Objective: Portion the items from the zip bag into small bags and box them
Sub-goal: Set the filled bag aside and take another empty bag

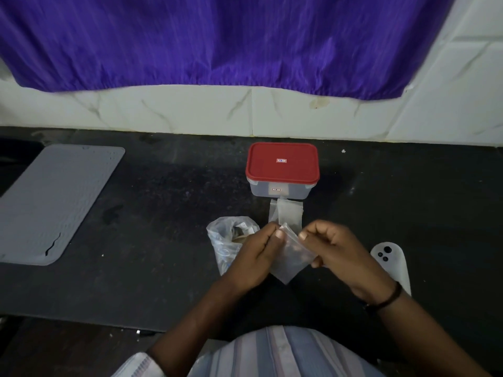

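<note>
Now L hand [260,254] & R hand [330,247] pinch small bag [291,258] top, fingers [279,234] curled.

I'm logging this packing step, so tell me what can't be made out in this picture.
Head view only:
- Contents of the small bag: blurred, partly covered by both hands, left and right.
- Items in the zip bag: crumpled plastic obscures them.
- Inside of the box: red lid shut.
- Lid sticker: too small.

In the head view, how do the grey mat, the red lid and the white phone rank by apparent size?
1. grey mat, largest.
2. red lid.
3. white phone, smallest, though the right hand hides part, so this is unsure.
</note>
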The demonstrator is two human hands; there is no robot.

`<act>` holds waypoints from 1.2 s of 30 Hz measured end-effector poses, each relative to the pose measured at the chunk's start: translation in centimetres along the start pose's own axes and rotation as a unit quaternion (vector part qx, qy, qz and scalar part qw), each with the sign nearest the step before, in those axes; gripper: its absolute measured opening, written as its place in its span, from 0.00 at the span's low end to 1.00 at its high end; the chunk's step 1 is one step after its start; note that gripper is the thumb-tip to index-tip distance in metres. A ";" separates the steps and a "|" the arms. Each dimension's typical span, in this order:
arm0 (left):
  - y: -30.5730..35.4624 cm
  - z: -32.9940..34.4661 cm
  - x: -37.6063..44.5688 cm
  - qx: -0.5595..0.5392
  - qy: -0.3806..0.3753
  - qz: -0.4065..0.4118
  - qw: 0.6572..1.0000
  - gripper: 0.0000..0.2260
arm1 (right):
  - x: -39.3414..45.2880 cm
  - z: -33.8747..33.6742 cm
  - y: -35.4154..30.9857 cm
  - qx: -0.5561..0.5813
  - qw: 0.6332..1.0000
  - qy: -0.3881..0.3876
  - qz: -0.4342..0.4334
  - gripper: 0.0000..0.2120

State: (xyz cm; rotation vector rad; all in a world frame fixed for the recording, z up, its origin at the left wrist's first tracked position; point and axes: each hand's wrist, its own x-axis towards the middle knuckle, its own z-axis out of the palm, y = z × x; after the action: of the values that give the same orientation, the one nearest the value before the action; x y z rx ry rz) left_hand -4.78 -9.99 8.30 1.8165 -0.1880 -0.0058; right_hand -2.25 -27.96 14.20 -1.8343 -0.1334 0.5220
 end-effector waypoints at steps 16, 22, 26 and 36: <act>-1.1 -1.6 0.8 0.015 -0.008 0.008 1.000 0.11 | 0.6 0.7 -0.6 -0.016 0.997 -0.061 -0.035 0.07; -1.5 -1.9 -0.8 0.157 -0.022 0.048 0.986 0.31 | 0.7 1.1 -0.3 -0.046 0.998 -0.040 -0.016 0.10; -1.3 -0.9 -1.4 0.186 -0.036 0.030 0.981 0.44 | 0.8 1.6 -0.4 -0.012 0.999 -0.034 0.015 0.07; -2.1 -0.5 -1.2 0.259 -0.012 0.095 0.961 0.35 | 1.3 2.1 0.6 -0.017 0.995 -0.074 0.070 0.13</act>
State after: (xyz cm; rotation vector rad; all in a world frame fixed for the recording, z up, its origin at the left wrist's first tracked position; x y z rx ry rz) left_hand -5.66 -8.82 6.28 2.3130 -0.4107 0.1730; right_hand -2.07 -25.84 12.80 -1.8463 -0.1157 0.7583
